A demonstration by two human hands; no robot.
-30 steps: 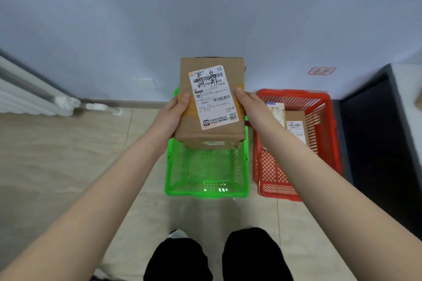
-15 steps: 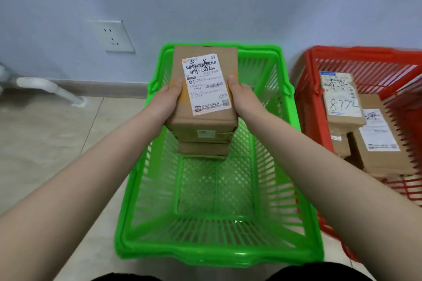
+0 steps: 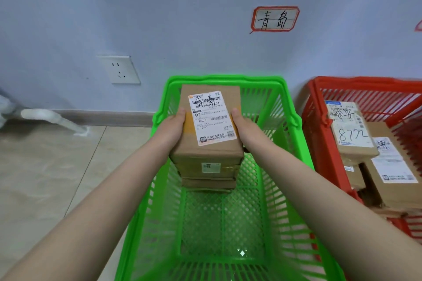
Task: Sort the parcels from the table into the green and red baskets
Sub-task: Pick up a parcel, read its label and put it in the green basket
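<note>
Both arms reach forward, left hand (image 3: 174, 126) and right hand (image 3: 242, 126) gripping opposite sides, thumbs on top.

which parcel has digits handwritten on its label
The upper parcel in the red basket: its label reads 8772. The held parcel over the green basket bears handwritten characters but no handwritten digits.

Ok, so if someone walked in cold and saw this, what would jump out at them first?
Dead centre, the left hand and right hand grip a brown cardboard parcel with a white label, at the far end of a bright green plastic basket. To its right stands a red plastic basket holding several labelled cardboard boxes, and a red-bordered handwritten sign hangs on the wall above.
</note>
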